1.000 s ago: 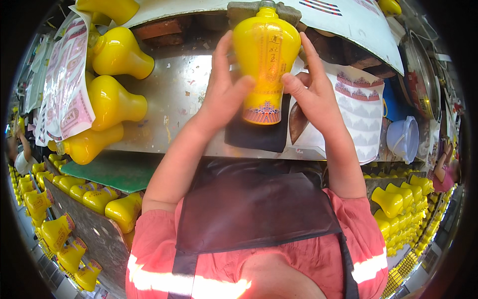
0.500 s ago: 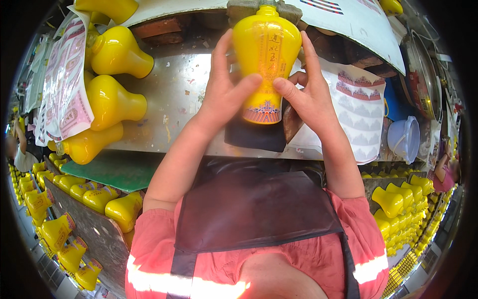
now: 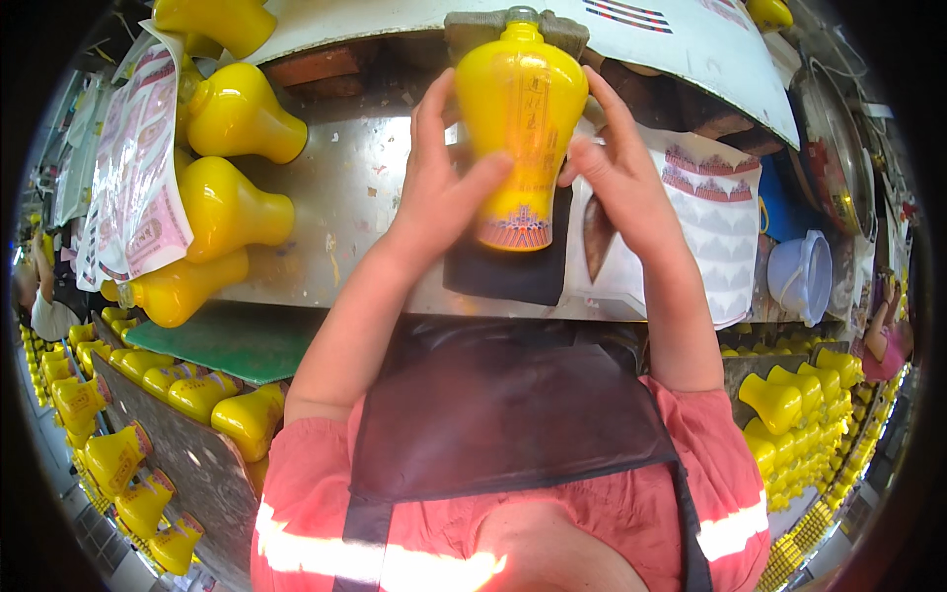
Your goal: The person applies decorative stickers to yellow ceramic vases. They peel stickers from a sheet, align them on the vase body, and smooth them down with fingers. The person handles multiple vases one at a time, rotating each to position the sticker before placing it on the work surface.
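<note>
A yellow vase-shaped bottle (image 3: 520, 118) with a patterned band at its base lies on a dark cloth (image 3: 508, 271) on the metal worktable (image 3: 340, 187). My left hand (image 3: 439, 187) clasps its left side, thumb across the front. My right hand (image 3: 617, 178) presses its right side, fingers spread on the upper body and thumb on the front. The bottle's neck points away from me against a grey block (image 3: 567, 30).
Three yellow bottles (image 3: 232, 207) lie on their sides at the table's left beside printed label sheets (image 3: 138, 178). More sheets (image 3: 715, 222) lie at the right, next to a pale plastic cup (image 3: 799, 276). Rows of yellow bottles (image 3: 118, 434) stand lower left and lower right (image 3: 789, 414).
My right thumb has slid a little further onto the bottle's front. The bottle and my left hand have hardly moved.
</note>
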### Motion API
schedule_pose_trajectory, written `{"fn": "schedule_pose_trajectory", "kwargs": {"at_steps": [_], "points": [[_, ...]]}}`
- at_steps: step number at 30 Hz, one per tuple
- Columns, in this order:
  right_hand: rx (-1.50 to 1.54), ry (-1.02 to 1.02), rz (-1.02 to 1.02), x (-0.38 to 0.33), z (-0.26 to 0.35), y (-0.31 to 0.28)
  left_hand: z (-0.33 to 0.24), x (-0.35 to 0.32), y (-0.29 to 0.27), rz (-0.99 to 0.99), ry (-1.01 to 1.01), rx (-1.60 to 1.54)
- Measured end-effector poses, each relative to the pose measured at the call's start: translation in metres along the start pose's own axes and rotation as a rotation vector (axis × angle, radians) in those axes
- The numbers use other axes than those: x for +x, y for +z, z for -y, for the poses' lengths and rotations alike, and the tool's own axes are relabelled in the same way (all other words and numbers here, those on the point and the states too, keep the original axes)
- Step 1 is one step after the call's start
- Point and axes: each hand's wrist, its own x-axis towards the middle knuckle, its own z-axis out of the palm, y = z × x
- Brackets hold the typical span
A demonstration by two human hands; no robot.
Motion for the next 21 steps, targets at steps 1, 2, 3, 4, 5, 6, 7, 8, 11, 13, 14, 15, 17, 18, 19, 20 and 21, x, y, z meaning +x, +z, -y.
{"fn": "schedule_pose_trajectory", "kwargs": {"at_steps": [1, 2, 3, 4, 5, 6, 7, 8, 11, 13, 14, 15, 17, 18, 19, 20, 21], "points": [[0.053, 0.039, -0.020, 0.003, 0.005, -0.004, -0.001, 0.001, -0.001, -0.016, -0.002, 0.039], [0.008, 0.011, -0.020, 0.007, 0.011, -0.006, -0.001, 0.002, -0.001, -0.019, 0.005, 0.050], [-0.041, 0.002, -0.037, 0.010, 0.016, -0.008, -0.002, 0.002, 0.000, -0.028, 0.006, 0.056], [-0.091, -0.002, -0.055, 0.012, 0.022, -0.009, -0.003, 0.004, 0.000, -0.038, 0.009, 0.062], [-0.144, -0.084, -0.048, 0.015, 0.027, -0.006, -0.003, 0.008, 0.001, -0.037, 0.059, 0.159], [-0.288, -0.103, -0.052, 0.017, 0.032, -0.007, -0.003, 0.010, 0.002, -0.043, 0.058, 0.180], [-0.335, -0.154, -0.072, 0.022, 0.035, -0.002, -0.004, 0.009, 0.004, -0.050, 0.056, 0.200], [-0.370, -0.172, -0.086, 0.025, 0.039, 0.001, -0.004, 0.009, 0.005, -0.057, 0.051, 0.214], [-0.476, -0.236, -0.133, 0.033, 0.044, 0.011, -0.003, 0.009, 0.009, -0.078, 0.032, 0.178], [-0.504, -0.198, -0.133, 0.034, 0.046, 0.015, -0.002, 0.009, 0.010, -0.086, 0.024, 0.143], [-0.479, -0.171, -0.128, 0.035, 0.046, 0.016, -0.001, 0.009, 0.010, -0.092, 0.031, 0.165], [-0.454, -0.142, -0.123, 0.034, 0.046, 0.016, -0.001, 0.009, 0.010, -0.091, 0.036, 0.175], [-0.434, -0.119, -0.117, 0.033, 0.044, 0.014, 0.000, 0.009, 0.010, -0.093, 0.048, 0.186], [-0.440, -0.125, -0.114, 0.032, 0.043, 0.013, 0.000, 0.009, 0.009, -0.096, 0.055, 0.186], [-0.445, -0.131, -0.113, 0.032, 0.041, 0.011, 0.000, 0.009, 0.010, -0.094, 0.067, 0.181], [-0.406, -0.135, -0.095, 0.033, 0.039, 0.008, 0.000, 0.009, 0.009, -0.101, 0.063, 0.187], [-0.367, -0.140, -0.077, 0.032, 0.037, 0.006, 0.000, 0.009, 0.009, -0.103, 0.063, 0.188]]}}
